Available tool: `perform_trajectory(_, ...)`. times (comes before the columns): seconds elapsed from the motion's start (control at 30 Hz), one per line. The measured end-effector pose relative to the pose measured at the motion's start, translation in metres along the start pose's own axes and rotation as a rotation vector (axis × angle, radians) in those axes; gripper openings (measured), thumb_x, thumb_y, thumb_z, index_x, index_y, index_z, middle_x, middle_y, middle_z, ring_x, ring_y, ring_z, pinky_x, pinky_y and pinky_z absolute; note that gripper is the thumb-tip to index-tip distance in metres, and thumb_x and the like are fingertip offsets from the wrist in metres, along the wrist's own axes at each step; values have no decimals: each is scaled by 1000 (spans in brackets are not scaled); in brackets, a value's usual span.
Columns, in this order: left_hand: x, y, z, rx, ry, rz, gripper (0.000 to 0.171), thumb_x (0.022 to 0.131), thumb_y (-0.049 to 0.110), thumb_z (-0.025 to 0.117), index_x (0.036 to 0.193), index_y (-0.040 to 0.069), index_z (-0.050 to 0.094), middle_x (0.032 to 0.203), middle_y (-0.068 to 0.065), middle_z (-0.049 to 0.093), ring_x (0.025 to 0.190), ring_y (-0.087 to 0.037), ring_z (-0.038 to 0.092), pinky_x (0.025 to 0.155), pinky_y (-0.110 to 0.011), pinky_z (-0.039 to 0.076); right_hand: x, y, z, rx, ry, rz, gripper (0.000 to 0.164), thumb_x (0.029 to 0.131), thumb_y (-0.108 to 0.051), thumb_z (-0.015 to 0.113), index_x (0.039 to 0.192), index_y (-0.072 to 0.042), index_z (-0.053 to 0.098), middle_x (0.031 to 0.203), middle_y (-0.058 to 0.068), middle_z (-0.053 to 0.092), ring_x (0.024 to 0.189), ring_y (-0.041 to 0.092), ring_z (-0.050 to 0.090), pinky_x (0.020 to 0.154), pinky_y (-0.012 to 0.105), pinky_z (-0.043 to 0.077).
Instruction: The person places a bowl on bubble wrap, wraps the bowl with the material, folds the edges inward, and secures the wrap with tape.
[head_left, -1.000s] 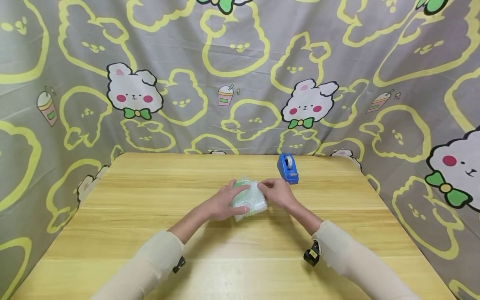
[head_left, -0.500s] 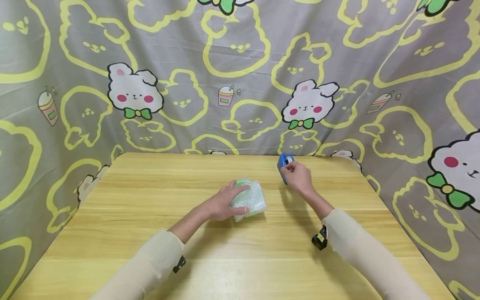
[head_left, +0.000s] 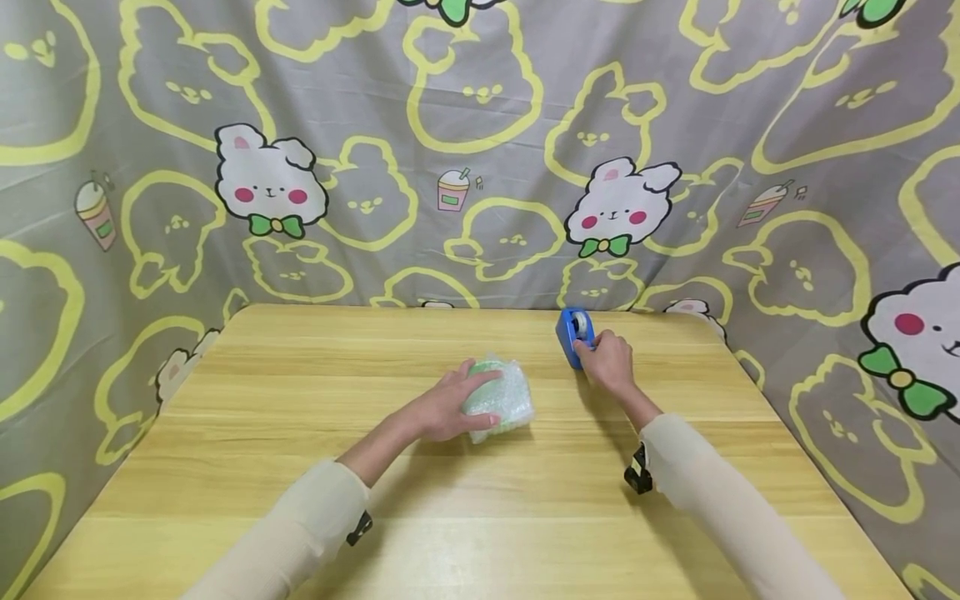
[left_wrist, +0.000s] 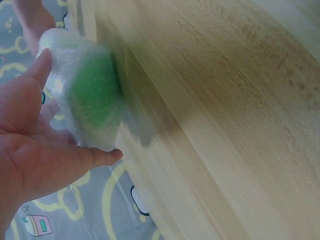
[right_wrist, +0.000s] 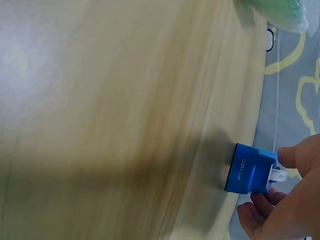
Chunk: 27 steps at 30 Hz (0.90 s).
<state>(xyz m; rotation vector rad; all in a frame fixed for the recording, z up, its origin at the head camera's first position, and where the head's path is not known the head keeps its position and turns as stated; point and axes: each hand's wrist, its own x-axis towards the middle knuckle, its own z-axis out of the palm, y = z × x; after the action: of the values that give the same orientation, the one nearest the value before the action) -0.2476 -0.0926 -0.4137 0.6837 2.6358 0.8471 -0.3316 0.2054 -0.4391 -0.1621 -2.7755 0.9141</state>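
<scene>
A small green object wrapped in bubble wrap [head_left: 510, 392] sits on the wooden table. My left hand [head_left: 450, 404] grips it from the left, with thumb and fingers spread around it. The left wrist view shows the green patch [left_wrist: 95, 90] through the clear wrap. Farther right stands a blue tape dispenser [head_left: 567, 337] with a white roll of tape [right_wrist: 278, 175]. My right hand [head_left: 609, 362] holds the dispenser near its cutter end, thumb on one side and fingers on the other. Whether the fingers also touch the tape's loose end is hard to see.
The light wooden table [head_left: 337, 367] ends at a grey patterned curtain [head_left: 360, 275], close behind the dispenser. Curtain also hangs along the left and right sides. A small black camera [head_left: 639, 471] is strapped to the right wrist.
My right hand left the bubble-wrapped object and moved right to the tape dispenser, then shifted slightly toward its near end. The left hand stayed in place on the wrapped object.
</scene>
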Motion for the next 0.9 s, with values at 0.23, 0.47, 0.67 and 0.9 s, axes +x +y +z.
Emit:
perform_trajectory(0.23, 0, 1, -1, 2, -6, -5, 70, 98, 45, 66, 159, 32, 34, 171, -19, 5, 155, -44, 14, 116, -69, 27, 5, 1, 0, 15, 18, -13, 31, 95, -26, 66, 90, 5, 66, 92, 23, 70, 93, 40, 63, 88, 51, 49)
perform_trajectory(0.47, -1, 1, 0, 8, -7, -10, 70, 98, 44, 66, 159, 32, 34, 171, -18, 5, 155, -44, 14, 116, -69, 26, 8, -1, 4, 37, 52, -1, 29, 92, -21, 71, 74, 1, 63, 74, 14, 65, 85, 35, 60, 85, 49, 49)
perform_trajectory(0.67, -2, 1, -1, 7, -7, -13, 70, 98, 45, 66, 159, 32, 34, 171, -19, 5, 155, -45, 14, 115, -70, 27, 8, -3, 8, 83, 94, 56, 28, 91, -20, 72, 75, 2, 68, 82, 18, 70, 94, 38, 63, 91, 51, 50)
perform_trajectory(0.9, -3, 3, -1, 9, -11, -16, 70, 98, 45, 65, 159, 32, 34, 171, -18, 4, 155, -44, 13, 116, -70, 26, 9, -5, 9, 34, 88, 54, 46, 90, -20, 70, 49, -12, 50, 53, 3, 54, 74, 30, 59, 76, 42, 48)
